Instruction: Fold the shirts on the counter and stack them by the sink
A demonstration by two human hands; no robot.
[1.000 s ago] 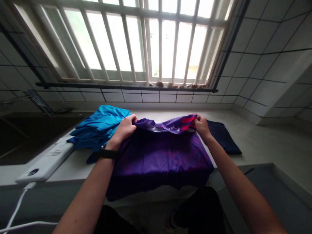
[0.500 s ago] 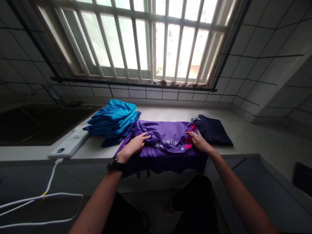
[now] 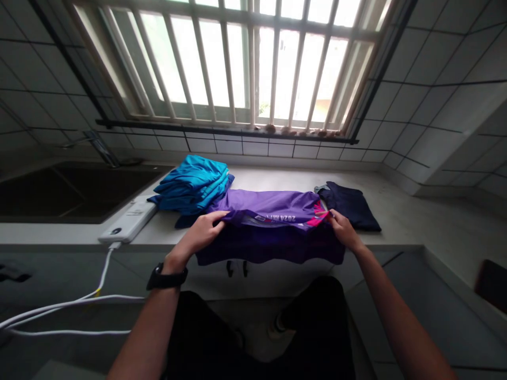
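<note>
A purple shirt (image 3: pixel 273 203) with white print and a pink patch lies across the counter, its near part hanging over the front edge. My left hand (image 3: pixel 202 231) pinches the fabric at its left side, thumb and fingers together. At the right side, beside the pink patch, my right hand (image 3: pixel 344 229) grips the same cloth. Between the two hands the shirt's near fold is lifted and stretched. A stack of folded blue clothes (image 3: pixel 194 182) stands just beyond my left hand. Dark folded clothing (image 3: pixel 350 207) lies beyond my right hand.
A white power strip (image 3: pixel 129 221) with a white cable (image 3: pixel 105 272) lies near the counter's left front edge. Behind it is a dark sink (image 3: pixel 75 190) with a faucet (image 3: pixel 102 149). A dark flat object (image 3: pixel 492 285) sits at the far right. A barred window (image 3: pixel 237 68) is above the counter.
Both hands have moved outward and closed on the shirt's edges. The near fold, which lay flatter with the print showing, is now raised and pulled taut. The view has shifted slightly.
</note>
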